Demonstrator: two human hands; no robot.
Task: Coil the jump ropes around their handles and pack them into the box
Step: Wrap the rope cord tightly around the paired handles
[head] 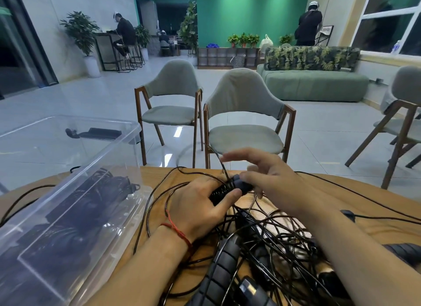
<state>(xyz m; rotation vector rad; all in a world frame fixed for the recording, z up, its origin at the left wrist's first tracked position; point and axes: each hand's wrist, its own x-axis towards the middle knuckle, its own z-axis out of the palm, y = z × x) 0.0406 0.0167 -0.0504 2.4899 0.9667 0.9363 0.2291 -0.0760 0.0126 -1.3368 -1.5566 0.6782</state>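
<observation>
Rope handles [227, 189], a dark pair with black cord wound round the middle, held just above wooden table [376, 228], near its centre. Left hand [196, 205] wrapped round them from the left: fingers over the top, thumb pressed along the near side. Right hand [271, 175] closed on their blue-grey right end between thumb and lower fingers; index and middle fingers stretched leftward, blurred. Thin cord [219, 159] rising from the handles toward those fingertips; whether pinched there, cannot tell. Red string [177, 232] round left wrist.

Clear plastic box [145, 191] on left part of table, near the left hand, open, with coiled ropes [95, 200] lying dark inside. Clear lid [129, 123] raised at its far side.

Tangle of loose black cords [273, 235] on near right of table, under and beside both forearms, loops trailing left past the box and right toward the table edge. Ribbed grey handle [225, 264] at near centre among the cords; another dark handle [403, 251] at the right edge.

Grey chair [246, 114] with wooden legs just beyond far edge of table, second chair [173, 96] to its left; green sofa [314, 84] farther back on the right.
</observation>
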